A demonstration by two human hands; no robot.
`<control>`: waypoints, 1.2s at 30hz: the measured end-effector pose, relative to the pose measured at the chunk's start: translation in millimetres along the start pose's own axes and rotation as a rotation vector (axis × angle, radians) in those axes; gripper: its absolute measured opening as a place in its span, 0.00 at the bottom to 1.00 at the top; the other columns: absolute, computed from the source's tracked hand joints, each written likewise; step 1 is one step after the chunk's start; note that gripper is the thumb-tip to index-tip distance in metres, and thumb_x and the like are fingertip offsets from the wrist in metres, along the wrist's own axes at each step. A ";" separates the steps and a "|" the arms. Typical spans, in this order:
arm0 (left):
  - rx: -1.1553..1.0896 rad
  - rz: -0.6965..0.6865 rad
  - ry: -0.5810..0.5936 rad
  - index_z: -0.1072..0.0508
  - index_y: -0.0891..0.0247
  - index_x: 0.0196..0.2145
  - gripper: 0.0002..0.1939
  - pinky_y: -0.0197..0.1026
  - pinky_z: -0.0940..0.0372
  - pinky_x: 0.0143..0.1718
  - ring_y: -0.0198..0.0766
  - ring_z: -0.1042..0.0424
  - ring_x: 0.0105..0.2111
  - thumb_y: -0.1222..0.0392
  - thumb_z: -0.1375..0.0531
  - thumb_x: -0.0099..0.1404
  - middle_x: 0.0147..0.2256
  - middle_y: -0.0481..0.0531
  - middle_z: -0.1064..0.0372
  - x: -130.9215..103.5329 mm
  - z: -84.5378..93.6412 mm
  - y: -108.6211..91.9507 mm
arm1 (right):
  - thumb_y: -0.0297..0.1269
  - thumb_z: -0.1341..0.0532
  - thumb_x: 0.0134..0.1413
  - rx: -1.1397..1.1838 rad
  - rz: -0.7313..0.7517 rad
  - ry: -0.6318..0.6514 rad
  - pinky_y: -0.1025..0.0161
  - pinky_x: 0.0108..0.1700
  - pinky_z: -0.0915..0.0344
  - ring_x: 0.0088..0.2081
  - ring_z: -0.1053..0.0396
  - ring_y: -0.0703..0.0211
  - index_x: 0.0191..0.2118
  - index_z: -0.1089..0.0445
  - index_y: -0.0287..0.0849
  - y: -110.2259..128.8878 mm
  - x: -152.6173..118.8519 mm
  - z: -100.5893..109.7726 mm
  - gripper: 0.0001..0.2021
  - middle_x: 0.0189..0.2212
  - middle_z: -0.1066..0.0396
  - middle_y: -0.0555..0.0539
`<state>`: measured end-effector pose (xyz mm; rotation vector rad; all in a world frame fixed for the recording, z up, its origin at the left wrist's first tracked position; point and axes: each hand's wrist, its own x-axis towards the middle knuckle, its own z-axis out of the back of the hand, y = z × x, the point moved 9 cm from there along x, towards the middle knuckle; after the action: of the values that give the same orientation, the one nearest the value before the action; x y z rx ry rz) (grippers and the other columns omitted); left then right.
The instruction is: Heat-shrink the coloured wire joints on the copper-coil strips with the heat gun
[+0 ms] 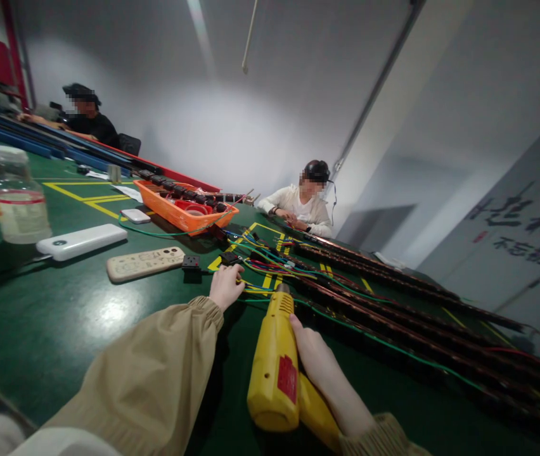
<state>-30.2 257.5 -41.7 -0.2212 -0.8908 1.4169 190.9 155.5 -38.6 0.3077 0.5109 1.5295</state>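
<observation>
My right hand (315, 354) is wrapped round the handle of a yellow heat gun (274, 361), whose metal nozzle points away from me at the wires. To its left, my left hand (226, 285) has its fingers closed at the near ends of a bundle of coloured wires (270, 263); exactly what they pinch is too small to make out. A black connector (229, 258) lies just beyond those fingers, and a black square plug (192, 265) is left of them. Long dark wire harnesses (384, 310) stretch away to the right.
An orange basket (182, 218) of dark parts stands beyond my left hand. On the green table (84, 323) are a patterned phone case (144, 265), a white power bank (82, 242), a small white case (135, 216) and a bottle (19, 212). Two people sit farther back.
</observation>
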 end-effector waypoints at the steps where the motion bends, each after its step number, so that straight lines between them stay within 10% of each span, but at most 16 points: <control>1: 0.052 0.007 0.021 0.27 0.61 0.42 0.16 0.45 0.43 0.44 0.47 0.36 0.45 0.60 0.45 0.56 0.40 0.56 0.30 0.5 -2.3 -0.1 | 0.63 0.67 0.57 -0.002 0.004 -0.005 0.62 0.37 0.40 0.34 0.31 0.54 0.36 0.28 0.36 0.5 0.2 0.1 0.40 0.33 0.28 0.38; 13: 0.098 0.015 0.056 0.29 0.63 0.34 0.09 0.52 0.46 0.49 0.47 0.37 0.45 0.63 0.47 0.59 0.39 0.56 0.33 1.2 -8.8 1.3 | 0.61 0.68 0.59 -0.046 0.092 0.023 0.61 0.36 0.41 0.34 0.32 0.54 0.33 0.29 0.37 34.7 4.1 -17.9 0.39 0.33 0.29 0.39; 24: -1.018 0.058 -0.104 0.29 0.68 0.36 0.13 0.40 0.34 0.41 0.36 0.29 0.35 0.59 0.40 0.53 0.34 0.55 0.28 12.7 0.7 8.6 | 0.61 0.72 0.57 -0.131 0.114 0.054 0.53 0.42 0.41 0.43 0.32 0.43 0.36 0.28 0.37 72.8 16.5 -37.7 0.42 0.38 0.29 0.35; 36: -0.932 0.121 -0.094 0.23 0.67 0.31 0.12 0.42 0.35 0.46 0.41 0.28 0.40 0.57 0.42 0.54 0.36 0.55 0.25 7.7 8.2 14.7 | 0.61 0.71 0.57 -0.126 0.160 0.013 0.54 0.40 0.40 0.41 0.31 0.44 0.32 0.29 0.39 84.0 15.9 -39.2 0.41 0.35 0.28 0.37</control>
<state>-47.3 264.4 -42.2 -0.9215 -1.5938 1.0302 98.1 169.1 -32.5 0.2452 0.4053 1.7124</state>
